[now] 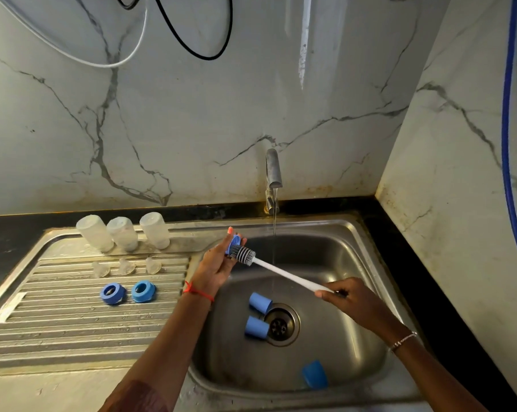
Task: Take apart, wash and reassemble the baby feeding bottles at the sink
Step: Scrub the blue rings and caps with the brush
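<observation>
Status: washing stage, well advanced. Disassembly judged complete; no assembled bottle anywhere in view.

On the drainboard [58, 322]:
- Three bottles [122, 233] standing inverted along the rear edge, close together.
- Three clear teats [127, 266] in a row just in front of them.
- Two blue rings [113, 293] nearer the front, side by side but not touching.
Presumably washed already, going by the orderly layout, though not confirmable from here.

In hand:
- Third ring [235, 242] pinched between the fingers and thumb of the left hand [218, 263], above the left side of the sink [340, 257].
- Brush [242, 253] head pushed against that ring.
- Thin white handle gripped at its far end by the right hand [349, 301], fingers curled round it.
- Tap [273, 171] running, with the stream falling just right of the brush head, not onto it.

Outstanding:
- Three blue caps [255, 327] lying in the basin, two close together beside the drain [281, 324] and one apart near the front wall. Apparently still to be washed.
- Reassembly of all three sets: not yet started.
</observation>
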